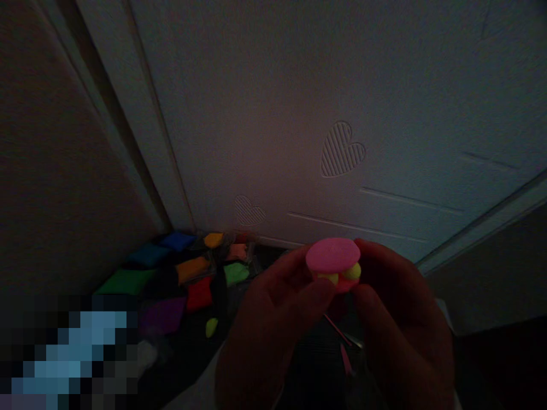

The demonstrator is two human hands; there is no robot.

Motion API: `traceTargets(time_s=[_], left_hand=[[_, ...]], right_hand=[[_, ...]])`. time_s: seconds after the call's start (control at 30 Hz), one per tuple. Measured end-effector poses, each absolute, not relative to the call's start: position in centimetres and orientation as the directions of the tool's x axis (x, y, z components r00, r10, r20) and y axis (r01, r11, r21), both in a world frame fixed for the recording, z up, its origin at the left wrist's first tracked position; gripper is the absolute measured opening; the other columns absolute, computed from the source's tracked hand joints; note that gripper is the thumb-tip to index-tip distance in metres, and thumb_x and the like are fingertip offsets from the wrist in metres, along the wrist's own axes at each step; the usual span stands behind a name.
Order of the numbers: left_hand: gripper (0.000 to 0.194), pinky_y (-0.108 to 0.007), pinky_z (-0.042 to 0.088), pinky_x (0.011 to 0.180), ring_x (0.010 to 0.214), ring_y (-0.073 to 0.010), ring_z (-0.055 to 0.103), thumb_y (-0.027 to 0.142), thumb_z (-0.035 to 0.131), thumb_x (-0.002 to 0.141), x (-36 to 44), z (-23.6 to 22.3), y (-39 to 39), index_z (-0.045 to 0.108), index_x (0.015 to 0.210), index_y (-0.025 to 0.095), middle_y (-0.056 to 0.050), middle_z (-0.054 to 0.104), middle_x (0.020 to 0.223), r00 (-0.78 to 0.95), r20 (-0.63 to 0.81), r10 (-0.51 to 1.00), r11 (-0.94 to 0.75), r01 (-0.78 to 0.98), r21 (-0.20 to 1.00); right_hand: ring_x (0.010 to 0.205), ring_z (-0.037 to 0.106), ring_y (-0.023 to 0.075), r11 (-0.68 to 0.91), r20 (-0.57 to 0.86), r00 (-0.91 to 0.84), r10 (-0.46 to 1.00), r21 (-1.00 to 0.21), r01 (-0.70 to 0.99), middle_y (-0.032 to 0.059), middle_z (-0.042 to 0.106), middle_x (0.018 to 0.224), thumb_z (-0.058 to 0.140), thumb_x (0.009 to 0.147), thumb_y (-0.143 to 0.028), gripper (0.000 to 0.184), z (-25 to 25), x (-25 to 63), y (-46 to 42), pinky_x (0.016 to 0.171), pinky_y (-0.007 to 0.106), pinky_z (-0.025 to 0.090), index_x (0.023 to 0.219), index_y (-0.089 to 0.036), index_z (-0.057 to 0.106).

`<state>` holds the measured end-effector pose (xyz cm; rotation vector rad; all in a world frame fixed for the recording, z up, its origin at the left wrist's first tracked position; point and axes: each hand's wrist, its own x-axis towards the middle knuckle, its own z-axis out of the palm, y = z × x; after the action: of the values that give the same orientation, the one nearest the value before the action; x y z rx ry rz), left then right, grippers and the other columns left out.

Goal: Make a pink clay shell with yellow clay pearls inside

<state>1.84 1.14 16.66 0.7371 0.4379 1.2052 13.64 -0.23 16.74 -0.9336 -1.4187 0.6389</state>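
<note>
Between my two hands is a pink clay piece (333,255) shaped like a macaron, with a flat oval top and yellow balls (352,271) showing between its layers. My left hand (267,319) grips its left side, the thumb against the front near a yellow ball. My right hand (397,319) closes on the right side, with the thumb below and fingers behind. The piece is held up above the dark table. Pink modelling tools (346,360) lie below, between my wrists.
Several coloured clay packs lie at the left, among them a green pack (127,281), a purple pack (164,315) and a red pack (199,294). A small yellow-green lump (211,327) sits nearby. A pale panel with embossed hearts (343,149) stands behind. The lower left corner is pixelated.
</note>
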Motion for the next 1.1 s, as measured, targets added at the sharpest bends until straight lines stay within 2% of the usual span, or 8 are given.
traceTargets(time_s=[0.13, 0.27, 0.43, 0.6, 0.7, 0.83, 0.97, 1.1], left_hand=[[0.025, -0.014, 0.049, 0.074, 0.091, -0.011, 0.063, 0.011, 0.055, 0.079, 1.7, 16.9, 1.3, 0.069, 0.091, 0.028, 0.005, 0.07, 0.086, 0.361, 0.11, 0.926, 0.217, -0.748, 0.627], [0.023, -0.014, 0.049, 0.068, 0.079, -0.0091, 0.064, 0.013, 0.055, 0.079, 1.8, 16.8, 1.3, 0.069, 0.09, 0.026, 0.005, 0.07, 0.078, 0.384, 0.164, 0.909, 0.24, -0.802, 0.547], [0.016, -0.008, 0.046, 0.071, 0.076, -0.0045, 0.063, 0.015, 0.058, 0.078, 1.8, 16.6, 1.2, 0.07, 0.083, 0.023, 0.006, 0.07, 0.074, 0.387, 0.187, 0.903, 0.234, -0.808, 0.541], [0.016, -0.016, 0.047, 0.072, 0.077, -0.009, 0.064, 0.018, 0.059, 0.077, 1.7, 16.9, 1.2, 0.071, 0.085, 0.025, 0.004, 0.07, 0.081, 0.394, 0.161, 0.905, 0.216, -0.751, 0.624], [0.019, -0.021, 0.048, 0.073, 0.078, -0.0126, 0.064, 0.016, 0.06, 0.075, 1.6, 16.8, 1.4, 0.071, 0.087, 0.026, 0.003, 0.07, 0.08, 0.457, 0.119, 0.882, 0.268, -0.693, 0.669], [0.024, -0.021, 0.048, 0.069, 0.077, -0.0131, 0.064, 0.012, 0.056, 0.076, 1.3, 16.5, 1.4, 0.07, 0.088, 0.027, 0.003, 0.07, 0.081, 0.501, 0.093, 0.86, 0.303, -0.649, 0.697], [0.021, -0.02, 0.048, 0.064, 0.07, -0.0119, 0.064, 0.014, 0.057, 0.075, 1.3, 16.5, 1.2, 0.07, 0.085, 0.028, 0.004, 0.07, 0.078, 0.522, 0.04, 0.852, 0.347, -0.619, 0.705], [0.017, -0.018, 0.047, 0.064, 0.071, -0.0108, 0.064, 0.017, 0.058, 0.075, 1.4, 16.8, 1.2, 0.07, 0.083, 0.027, 0.005, 0.069, 0.078, 0.526, 0.053, 0.849, 0.342, -0.624, 0.703]], right_hand=[[0.092, 0.061, 0.0117, 0.471, 0.495, 0.133, 0.859, -0.864, 0.177, -0.0028, 0.063, 0.105, 0.061, 0.076, -0.021, 0.033, 16.7, 13.4, -0.3, 0.081, 0.022, 0.052, 0.106, -0.034, 0.057], [0.096, 0.059, 0.0154, 0.484, 0.514, 0.112, 0.85, -0.848, 0.216, -0.0008, 0.06, 0.11, 0.061, 0.076, -0.024, 0.038, 16.6, 13.6, -0.5, 0.082, 0.028, 0.051, 0.111, -0.036, 0.054], [0.108, 0.053, 0.0232, 0.522, 0.554, 0.033, 0.832, -0.801, 0.293, 0.0024, 0.052, 0.123, 0.061, 0.075, -0.026, 0.046, 16.4, 14.0, -0.6, 0.097, 0.044, 0.04, 0.119, -0.035, 0.05], [0.122, 0.039, 0.0196, 0.598, 0.64, -0.045, 0.767, -0.689, 0.41, -0.0018, 0.044, 0.13, 0.064, 0.074, -0.024, 0.049, 16.4, 14.3, -0.4, 0.099, 0.034, 0.039, 0.119, -0.036, 0.048], [0.115, 0.046, 0.0162, 0.628, 0.647, -0.111, 0.754, -0.661, 0.411, -0.0016, 0.049, 0.123, 0.064, 0.073, -0.021, 0.048, 16.6, 14.6, -0.3, 0.094, 0.029, 0.042, 0.117, -0.034, 0.049], [0.102, 0.053, 0.0119, 0.663, 0.669, -0.133, 0.731, -0.649, 0.375, -0.0032, 0.056, 0.111, 0.065, 0.071, -0.014, 0.045, 17.1, 14.6, -0.3, 0.089, 0.024, 0.045, 0.111, -0.032, 0.052], [0.1, 0.054, 0.0102, 0.685, 0.68, -0.149, 0.718, -0.652, 0.326, -0.0035, 0.057, 0.108, 0.066, 0.069, -0.011, 0.043, 17.3, 14.5, -0.4, 0.085, 0.02, 0.047, 0.106, -0.03, 0.054], [0.101, 0.054, 0.01, 0.684, 0.68, -0.141, 0.719, -0.657, 0.318, -0.0031, 0.057, 0.109, 0.065, 0.069, -0.01, 0.044, 17.2, 14.6, -0.5, 0.085, 0.019, 0.047, 0.107, -0.029, 0.055]])
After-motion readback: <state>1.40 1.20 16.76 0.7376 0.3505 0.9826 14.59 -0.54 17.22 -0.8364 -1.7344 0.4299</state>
